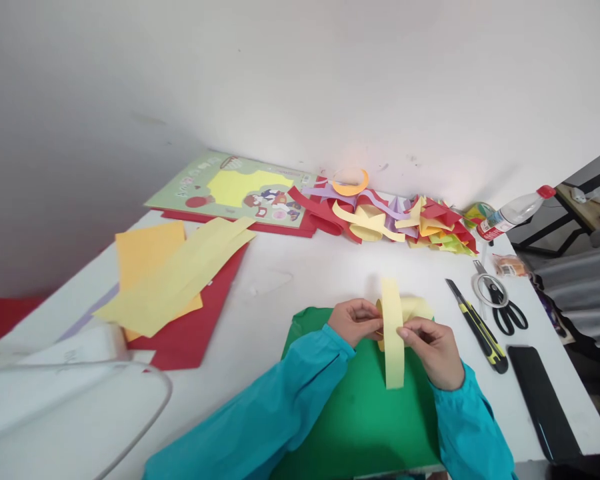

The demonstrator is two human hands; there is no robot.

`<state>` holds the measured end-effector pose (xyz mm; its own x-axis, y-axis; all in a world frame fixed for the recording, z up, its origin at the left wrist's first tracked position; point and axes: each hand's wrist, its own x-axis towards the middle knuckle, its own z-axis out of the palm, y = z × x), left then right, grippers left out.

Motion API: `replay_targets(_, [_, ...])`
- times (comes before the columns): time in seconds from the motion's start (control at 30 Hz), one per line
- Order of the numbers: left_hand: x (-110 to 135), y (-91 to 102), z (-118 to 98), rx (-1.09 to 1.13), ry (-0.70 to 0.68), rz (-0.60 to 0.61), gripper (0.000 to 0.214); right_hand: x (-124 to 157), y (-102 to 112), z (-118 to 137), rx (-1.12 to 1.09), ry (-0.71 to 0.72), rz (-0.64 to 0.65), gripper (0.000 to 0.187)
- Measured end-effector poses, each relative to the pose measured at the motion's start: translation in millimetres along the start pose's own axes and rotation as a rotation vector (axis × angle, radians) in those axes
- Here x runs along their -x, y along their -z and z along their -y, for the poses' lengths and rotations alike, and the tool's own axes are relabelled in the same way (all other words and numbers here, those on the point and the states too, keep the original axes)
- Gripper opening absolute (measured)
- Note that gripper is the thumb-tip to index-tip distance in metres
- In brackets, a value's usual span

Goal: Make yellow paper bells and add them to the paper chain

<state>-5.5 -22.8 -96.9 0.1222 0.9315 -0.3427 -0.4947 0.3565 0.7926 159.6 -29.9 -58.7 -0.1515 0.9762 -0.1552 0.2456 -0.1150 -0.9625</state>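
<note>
Both hands meet over a green sheet (pixel 370 427) at the table's front. A pale yellow paper strip (pixel 394 367) stands upright between them, with another pale yellow paper piece (pixel 415 307), curved, behind it. My left hand (pixel 353 320) is closed, pinching the curved paper at the strip's left side; its fingertips are partly hidden. My right hand (pixel 435 350) is closed too, thumb and fingers pinching the strip at its right edge. A little orange-yellow paper shows between the hands, too covered to make out.
Yellow sheets (pixel 180 280) lie on red paper (pixel 210 327) at left. A paper pad (pixel 180 190) and curled coloured strips (pixel 365 210) line the wall. At right are a utility knife (pixel 480 330), scissors (pixel 505 313), tape roll (pixel 475 287), black phone-like slab (pixel 545 407) and tilted bottle (pixel 515 212).
</note>
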Motion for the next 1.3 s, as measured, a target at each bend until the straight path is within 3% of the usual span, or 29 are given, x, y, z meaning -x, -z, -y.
replay_targets(0.17, [0, 0.2, 0, 0.005, 0.001, 0.01, 0.04, 0, 0, 0, 0.094, 0.059, -0.014, 0.023])
replay_targets(0.33, [0, 0.3, 0, 0.004, 0.008, 0.012, 0.042, 3, 2, 1, 0.045, 0.142, -0.015, 0.019])
replay_targets(0.73, [0, 0.5, -1, -0.004, 0.013, 0.017, 0.042, -6, 2, 0, 0.046, 0.022, -0.149, 0.022])
replay_targets(1.3, [2, -2.2, -1, -0.003, -0.018, 0.006, 0.04, -4, -6, -2, 0.194, 0.092, -0.303, 0.022])
